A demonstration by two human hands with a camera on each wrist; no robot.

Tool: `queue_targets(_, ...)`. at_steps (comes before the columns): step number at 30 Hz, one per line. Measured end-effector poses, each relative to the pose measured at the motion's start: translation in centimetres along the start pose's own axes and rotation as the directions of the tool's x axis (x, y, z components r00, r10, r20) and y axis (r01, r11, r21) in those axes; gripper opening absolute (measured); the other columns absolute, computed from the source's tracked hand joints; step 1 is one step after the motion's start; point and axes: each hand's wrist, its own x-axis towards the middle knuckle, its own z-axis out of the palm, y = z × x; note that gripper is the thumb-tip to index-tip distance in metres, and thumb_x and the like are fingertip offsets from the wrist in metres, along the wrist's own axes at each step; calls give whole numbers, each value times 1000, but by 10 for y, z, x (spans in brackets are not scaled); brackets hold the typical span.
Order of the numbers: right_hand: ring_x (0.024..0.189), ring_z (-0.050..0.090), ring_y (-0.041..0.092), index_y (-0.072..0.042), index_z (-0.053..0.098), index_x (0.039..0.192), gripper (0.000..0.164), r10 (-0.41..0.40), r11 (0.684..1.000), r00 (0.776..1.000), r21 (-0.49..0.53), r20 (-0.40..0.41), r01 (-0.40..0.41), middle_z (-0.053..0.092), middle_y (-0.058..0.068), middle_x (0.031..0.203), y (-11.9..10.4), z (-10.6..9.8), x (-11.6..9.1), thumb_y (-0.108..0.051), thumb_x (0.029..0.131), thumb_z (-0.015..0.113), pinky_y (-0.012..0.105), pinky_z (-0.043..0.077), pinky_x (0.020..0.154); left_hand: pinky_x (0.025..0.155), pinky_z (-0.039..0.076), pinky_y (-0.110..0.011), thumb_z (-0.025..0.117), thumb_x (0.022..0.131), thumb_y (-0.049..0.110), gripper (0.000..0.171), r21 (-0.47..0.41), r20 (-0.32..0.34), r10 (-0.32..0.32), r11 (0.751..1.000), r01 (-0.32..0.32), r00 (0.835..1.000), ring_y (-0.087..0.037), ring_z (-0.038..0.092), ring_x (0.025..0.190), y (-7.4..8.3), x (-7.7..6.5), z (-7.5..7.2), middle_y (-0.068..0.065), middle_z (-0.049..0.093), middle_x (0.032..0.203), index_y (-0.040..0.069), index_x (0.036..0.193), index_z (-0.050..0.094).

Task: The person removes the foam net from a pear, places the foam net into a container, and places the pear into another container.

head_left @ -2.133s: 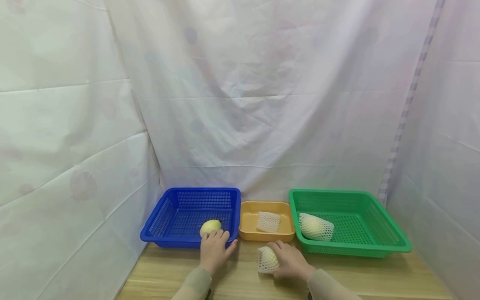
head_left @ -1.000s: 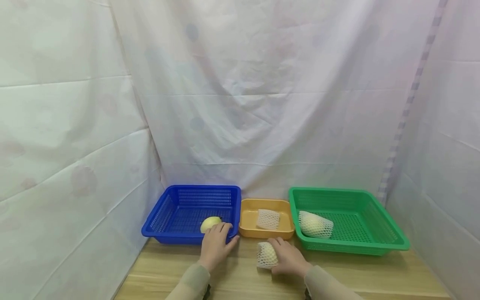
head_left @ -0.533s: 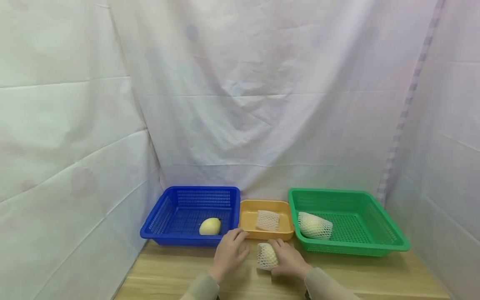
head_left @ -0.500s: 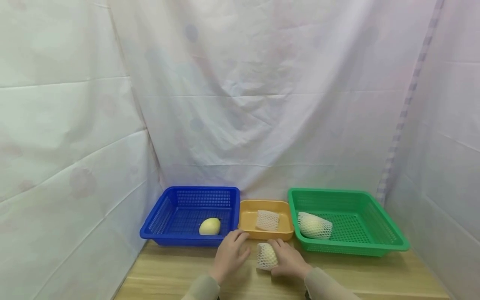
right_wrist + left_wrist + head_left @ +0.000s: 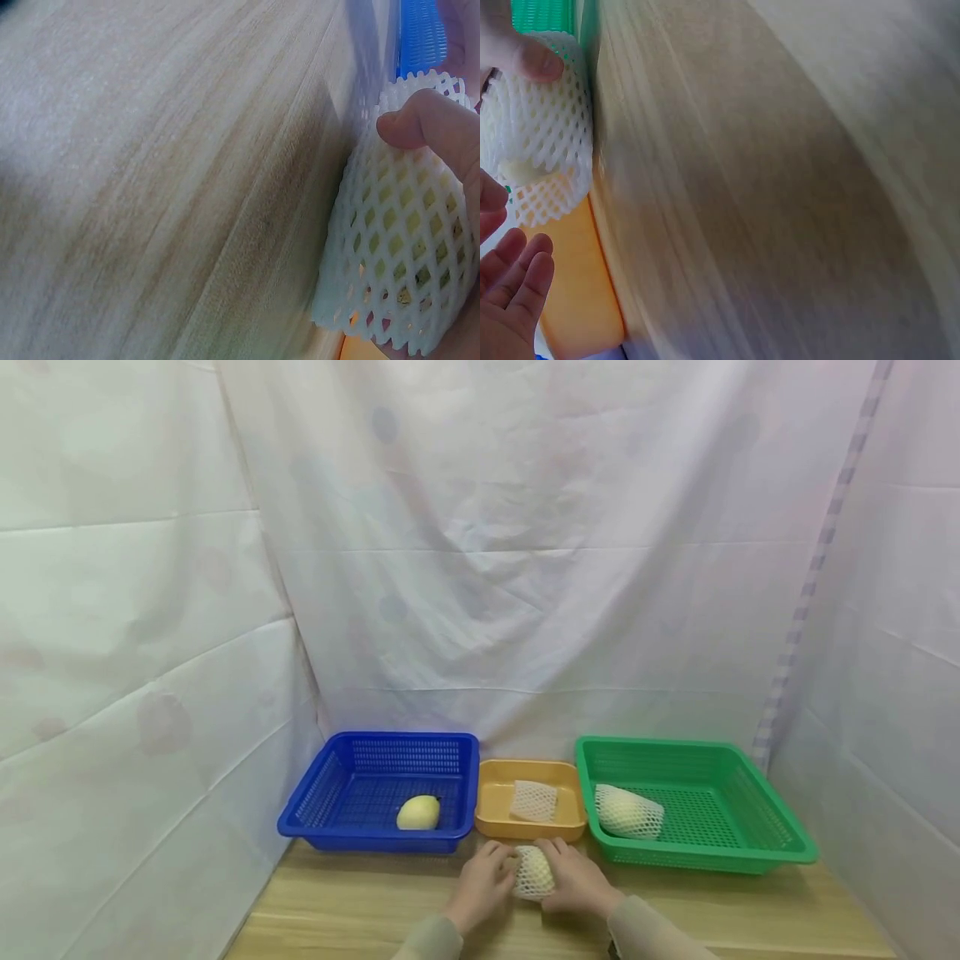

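Note:
A pale yellow pear in a white foam net (image 5: 535, 872) lies sideways over the table between my hands. My right hand (image 5: 576, 877) grips its right end, the thumb pressing the mesh in the right wrist view. My left hand (image 5: 483, 883) is at the net's left end, its fingers (image 5: 531, 285) loosely bent and apart from the thumb, holding nothing. In the left wrist view the net's open end (image 5: 547, 196) faces these fingers. A bare yellow pear (image 5: 418, 812) sits in the blue basket (image 5: 378, 842).
Between the baskets, an orange tray (image 5: 532, 832) holds an empty foam net (image 5: 534, 802). The green basket (image 5: 693, 858) at right contains another netted pear (image 5: 628, 812). A white curtain (image 5: 480, 610) hangs behind, with white cloth at both sides.
My left hand has left the bare pear in the blue basket and moved right and toward me, to the netted pear's left end. My right hand keeps its grip, nearly still.

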Motion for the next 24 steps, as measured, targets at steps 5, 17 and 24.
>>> queue_targets(5, 104, 55, 27, -9, 46, 137, 91, -4, 1000, 1000, 7, 10, 4, 53, 8, 119, -1, -2, -1, -31, 57, 83, 47, 50, 83, 78, 52, -29, 72, 84, 13, 31, -17, 18, 1, 1000, 0, 1000, -12, 61, 91, 3, 2, 3, 3, 63, 106, 14, 114, 67)
queue_targets(17, 106, 55, 33, -4, 45, 138, 96, 18, 1000, 999, 8, 27, -18, 53, 14, 123, 0, -1, 0, -31, 55, 85, 52, 49, 85, 97, 46, -35, 76, 77, 16, 44, -22, 77, 75, 997, -73, 994, -18, 57, 115, 11, 8, 17, -1, 60, 126, 14, 120, 64)
queue_targets(24, 107, 55, 33, -1, 43, 138, 101, 18, 999, 1000, 44, 20, -19, 53, 13, 123, -3, -4, -1, -38, 56, 88, 51, 49, 86, 96, 46, -37, 78, 76, 21, 50, -44, 112, 24, 999, -19, 993, -19, 57, 114, 12, 11, 23, -2, 60, 125, 12, 122, 61)
